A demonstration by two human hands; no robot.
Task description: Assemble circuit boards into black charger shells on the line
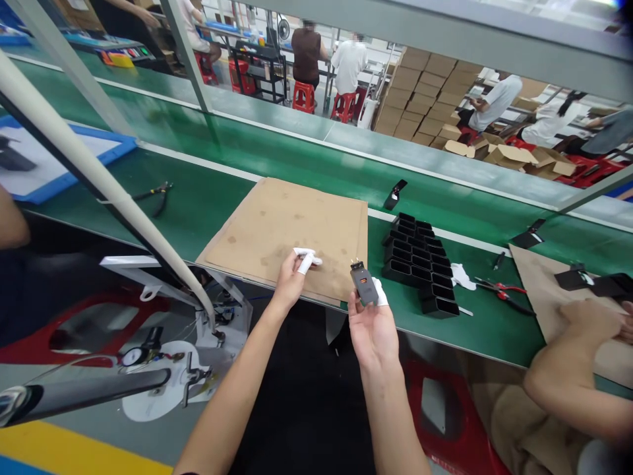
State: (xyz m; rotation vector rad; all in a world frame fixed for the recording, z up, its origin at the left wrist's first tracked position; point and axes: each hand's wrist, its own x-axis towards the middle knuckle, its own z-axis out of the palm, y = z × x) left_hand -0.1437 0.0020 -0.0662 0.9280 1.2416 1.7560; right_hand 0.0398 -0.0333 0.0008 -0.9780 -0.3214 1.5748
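Right hand palm-up, grip clasped on a small dark grey part pinched between thumb and taped fingers; long axis upright, metal prongs pointing up and away from the body. Just beyond and to the right of that grip, on the green desk, a block of black sleeves, open ends facing back. Left hand lower-left of the part, fingers curled, taped fingertip resting on the cardboard sheet, grasping nothing visible. Nearer the sleeves: right hand. Further right, red-handled pliers and a co-worker's arm.
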